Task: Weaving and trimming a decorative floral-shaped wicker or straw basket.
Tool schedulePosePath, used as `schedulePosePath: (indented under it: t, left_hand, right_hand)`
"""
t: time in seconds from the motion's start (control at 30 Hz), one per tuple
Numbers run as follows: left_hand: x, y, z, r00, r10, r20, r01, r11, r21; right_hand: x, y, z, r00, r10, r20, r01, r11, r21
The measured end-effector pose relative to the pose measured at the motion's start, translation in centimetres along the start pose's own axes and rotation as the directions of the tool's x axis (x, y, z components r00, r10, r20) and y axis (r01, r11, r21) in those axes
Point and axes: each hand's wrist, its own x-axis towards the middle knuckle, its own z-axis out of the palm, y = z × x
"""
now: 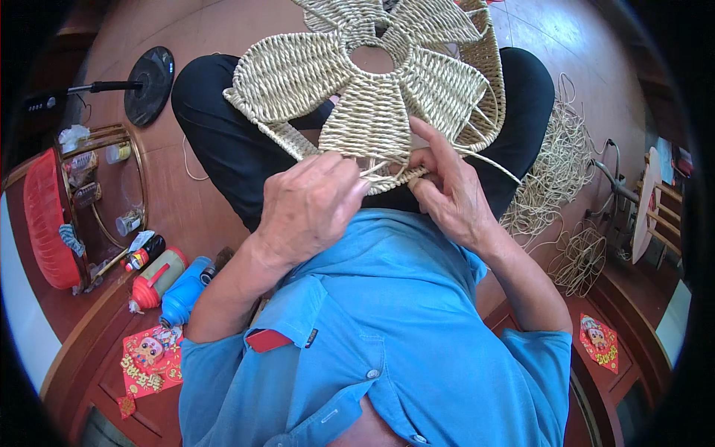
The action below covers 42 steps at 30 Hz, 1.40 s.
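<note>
Across my lap rests a pale straw-coloured woven basket (294, 78) with petal-shaped panels around a round hole. My left hand (309, 201) is closed, its fingertips pinching strands of cord at the near rim, beside the tip of the lowest petal. What exactly lies between those fingertips is partly hidden. On the right of the same spot, my right hand (450, 186) grips the rim between thumb and curled fingers, while its index finger stretches up along the petal's edge. A loose cord end (495, 165) sticks out to the right past my right hand.
A big heap of loose cord (551, 179) lies on the floor to the right, with a smaller coil (579, 261) nearer. Left are a round black stand base (149, 86), a rack (141, 175) with jars, a red mesh cover (48, 220) and blue flask (185, 290).
</note>
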Motion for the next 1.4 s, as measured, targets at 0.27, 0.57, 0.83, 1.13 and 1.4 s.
schedulePosePath:
  t: [0.27,0.57,0.83,1.13,1.4]
  left_hand:
    - [-0.2,-1.1,-1.6,0.996,-0.083,0.046,0.091,0.974,-0.206]
    - [-1.3,-2.3,-6.8,0.977,-0.161,0.138,0.204,0.526,-0.826]
    - [-8.7,-17.6,-23.7,0.469,-0.789,-0.397,0.15,0.514,-0.845]
    - [-18.8,-32.2,-45.1,0.061,-0.596,-0.8,0.621,0.65,-0.437]
    - [-7.3,-22.3,-21.9,0.65,-0.585,-0.484,0.573,0.796,-0.192]
  right_hand:
    - [-2.2,-1.2,1.3,0.972,-0.112,-0.205,0.026,0.925,-0.38]
    - [-0.9,-0.4,3.7,0.868,-0.461,-0.185,0.328,0.812,-0.483]
    - [-2.0,1.0,2.9,0.844,-0.395,-0.364,0.181,0.848,-0.499]
    - [-1.4,0.6,2.8,0.905,-0.223,-0.363,0.052,0.904,-0.425]
    - [-2.1,0.5,2.5,0.9,-0.223,-0.375,0.055,0.91,-0.411]
